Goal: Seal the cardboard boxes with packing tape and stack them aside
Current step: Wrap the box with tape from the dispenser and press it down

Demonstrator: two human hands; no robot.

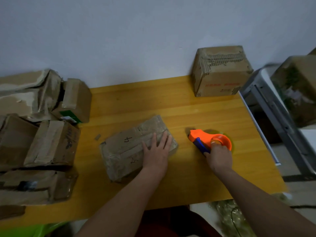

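A flat, worn cardboard box (126,147) marked "4" lies in the middle of the yellow table (136,100). My left hand (156,151) rests flat on its right end with the fingers straight. To the right, my right hand (219,157) grips the orange tape dispenser (210,138) with a blue handle, which sits on the table apart from the box. A taller closed box (220,72) stands at the table's back right corner.
A pile of several battered boxes (39,134) covers the table's left side. A small cardboard scrap (97,137) lies beside the flat box. Off the right edge stands a grey metal frame (273,106) with another box (297,88) on it. A wall is behind.
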